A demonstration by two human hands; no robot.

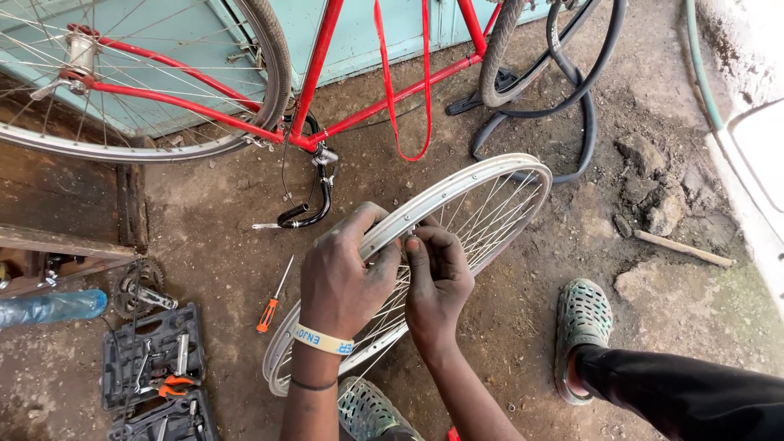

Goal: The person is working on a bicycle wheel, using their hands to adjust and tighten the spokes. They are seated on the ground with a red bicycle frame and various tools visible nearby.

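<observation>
One bare silver wheel rim [457, 204], judged light, stiff and slick with thin bendable spokes, stands on the dirt floor [531, 327], best gripped at its edge: left hand [343, 278] curled over it, right hand [437, 273] pinching its inner side; one orange-handled screwdriver [272, 302], two sandals.

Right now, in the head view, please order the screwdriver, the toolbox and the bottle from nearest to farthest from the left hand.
From the left hand:
1. Screwdriver, just left on the ground.
2. Toolbox, lower left.
3. Bottle, far left edge.
</observation>
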